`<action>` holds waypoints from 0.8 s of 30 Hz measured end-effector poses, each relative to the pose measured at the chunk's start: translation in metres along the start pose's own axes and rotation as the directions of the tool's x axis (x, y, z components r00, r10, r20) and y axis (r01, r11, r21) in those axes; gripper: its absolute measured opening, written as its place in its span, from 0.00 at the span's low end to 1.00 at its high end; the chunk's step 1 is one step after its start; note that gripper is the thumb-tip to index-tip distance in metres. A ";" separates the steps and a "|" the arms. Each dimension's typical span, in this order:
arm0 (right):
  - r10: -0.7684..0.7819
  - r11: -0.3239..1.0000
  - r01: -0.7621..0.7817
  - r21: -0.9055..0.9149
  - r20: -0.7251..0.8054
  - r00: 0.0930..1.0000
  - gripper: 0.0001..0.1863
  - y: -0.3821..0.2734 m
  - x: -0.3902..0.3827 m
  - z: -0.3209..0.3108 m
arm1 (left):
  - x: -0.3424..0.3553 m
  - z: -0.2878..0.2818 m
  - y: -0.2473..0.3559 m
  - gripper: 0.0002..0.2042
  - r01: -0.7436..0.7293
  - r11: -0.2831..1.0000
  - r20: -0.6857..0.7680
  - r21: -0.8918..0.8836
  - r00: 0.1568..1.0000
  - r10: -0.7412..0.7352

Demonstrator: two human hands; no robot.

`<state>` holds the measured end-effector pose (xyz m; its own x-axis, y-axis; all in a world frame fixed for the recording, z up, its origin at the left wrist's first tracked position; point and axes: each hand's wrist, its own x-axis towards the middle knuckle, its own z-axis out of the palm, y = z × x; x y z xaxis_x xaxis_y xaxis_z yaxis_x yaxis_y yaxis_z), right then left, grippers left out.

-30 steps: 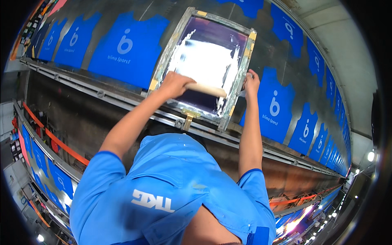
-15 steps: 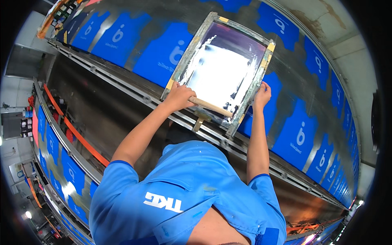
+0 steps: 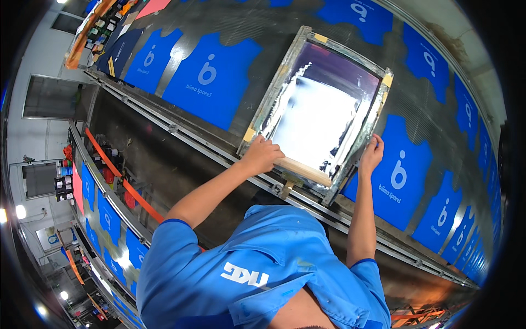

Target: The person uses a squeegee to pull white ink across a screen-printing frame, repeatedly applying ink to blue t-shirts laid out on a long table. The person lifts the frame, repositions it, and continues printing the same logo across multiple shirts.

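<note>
A screen-printing frame [image 3: 379, 101] with worn, taped edges is over the long dark table, tilted in view. White ink [image 3: 318, 123] covers much of its mesh. A wooden-handled squeegee [image 3: 307, 171] lies across the near end of the mesh. Closed at the frame's near left corner, my left hand [image 3: 262, 155] also touches the squeegee's left end. My right hand [image 3: 371, 156] grips the frame's right side with bent fingers. I cannot tell whether the frame rests on the table or hangs just above it. Whatever lies beneath it is hidden.
Blue shirt pieces with white prints lie on both sides, one on the left [image 3: 219, 104] and one on the right [image 3: 405, 192]. A metal rail [image 3: 213, 156] follows the table's near edge. Behind an aisle on the left stands another table with an orange strip [image 3: 137, 196].
The frame and squeegee have moved right along the table with both my hands. The blue piece on the left, partly covered before, now shows whole. My view has shifted too.
</note>
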<state>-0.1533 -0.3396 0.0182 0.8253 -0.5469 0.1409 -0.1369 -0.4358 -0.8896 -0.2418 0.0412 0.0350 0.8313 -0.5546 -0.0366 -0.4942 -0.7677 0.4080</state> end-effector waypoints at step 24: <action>0.080 0.568 0.580 -0.584 0.741 0.667 0.27 -0.120 0.152 0.095 | 0.310 -0.110 -0.115 0.27 0.064 0.995 0.218 0.075 0.973 -0.079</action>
<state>0.0409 -0.3023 0.1053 0.9453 0.1296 -0.2992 0.0807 -0.9821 -0.1704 0.1004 -0.0074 0.0771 0.7921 -0.5490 -0.2666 -0.4580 -0.8235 0.3348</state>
